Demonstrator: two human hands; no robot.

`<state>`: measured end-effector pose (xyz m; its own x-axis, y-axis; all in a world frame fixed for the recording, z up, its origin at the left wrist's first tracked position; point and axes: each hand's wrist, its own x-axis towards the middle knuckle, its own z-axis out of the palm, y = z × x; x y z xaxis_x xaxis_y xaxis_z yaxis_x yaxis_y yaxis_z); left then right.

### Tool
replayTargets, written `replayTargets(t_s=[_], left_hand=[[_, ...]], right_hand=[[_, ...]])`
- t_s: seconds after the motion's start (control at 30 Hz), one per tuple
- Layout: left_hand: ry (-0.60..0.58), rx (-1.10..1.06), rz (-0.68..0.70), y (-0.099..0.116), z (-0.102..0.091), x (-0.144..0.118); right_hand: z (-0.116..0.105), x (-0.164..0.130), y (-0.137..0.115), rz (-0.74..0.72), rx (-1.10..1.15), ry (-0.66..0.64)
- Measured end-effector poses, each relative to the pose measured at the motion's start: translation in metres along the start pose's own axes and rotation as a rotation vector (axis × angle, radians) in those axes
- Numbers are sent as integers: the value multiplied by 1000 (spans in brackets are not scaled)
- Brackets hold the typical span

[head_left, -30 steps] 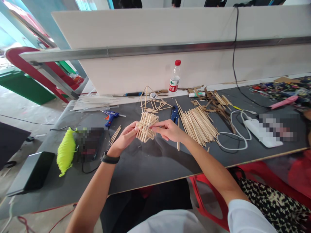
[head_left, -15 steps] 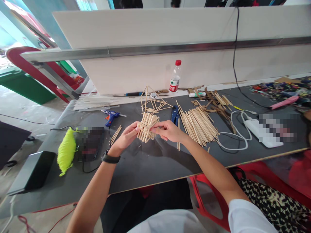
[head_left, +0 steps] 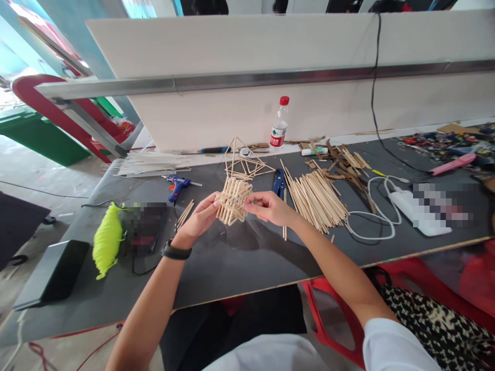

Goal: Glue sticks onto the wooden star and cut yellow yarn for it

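A small lattice of pale wooden sticks (head_left: 233, 202) is held up over the grey table, tilted toward me. My left hand (head_left: 204, 214) pinches its left edge between thumb and fingers. At its right edge, my right hand (head_left: 268, 207) has thumb and forefinger closed on the lattice; the fingertips are partly hidden. Just behind stands an open frame of thin sticks (head_left: 247, 166). Right of my right hand lie blue-handled pliers (head_left: 278, 183) and a big pile of loose wooden sticks (head_left: 315, 198). A blue glue gun (head_left: 178, 188) rests to the left, beside a few short sticks (head_left: 185, 215).
A red-capped water bottle (head_left: 279, 123) stands against the white partition (head_left: 216, 113). A yellow-green toy (head_left: 107, 241) and a black box (head_left: 54, 273) sit at left. At right are a white power strip (head_left: 419, 208), its looped cable, and cardboard scraps (head_left: 348, 175).
My right hand's fingers have slid from over the lattice's face to its right edge. The lattice has shifted slightly left and turned a little; my left hand keeps its grip.
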<state>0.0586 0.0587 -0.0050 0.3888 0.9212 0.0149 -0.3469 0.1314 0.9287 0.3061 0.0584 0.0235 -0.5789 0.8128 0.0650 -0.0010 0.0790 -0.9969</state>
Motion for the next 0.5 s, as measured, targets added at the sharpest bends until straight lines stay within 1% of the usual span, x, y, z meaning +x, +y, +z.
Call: replayTargets(t_s=[0.13,0.2,0.27,0.33,0.37,0.43,0.5], left_hand=[[72,-71,37,1,-9,1],[148,-118,47,3,-17,0],[230,-165,57,6,-24,0],[275,-207,78,9,-28,-1],[274,-227,88,11,-28,-1],[231,-268,99,15,-25,-2],[175,-304,112,18,-20,-3]], right_hand=[[-9,0,3,-61,121,-54],[-15,1,2,-84,249,-22],[-23,4,1,-88,371,74],[-31,7,0,-83,432,213],[-35,9,1,-85,427,288],[-40,13,5,-91,361,422],[-41,17,11,-69,247,497]])
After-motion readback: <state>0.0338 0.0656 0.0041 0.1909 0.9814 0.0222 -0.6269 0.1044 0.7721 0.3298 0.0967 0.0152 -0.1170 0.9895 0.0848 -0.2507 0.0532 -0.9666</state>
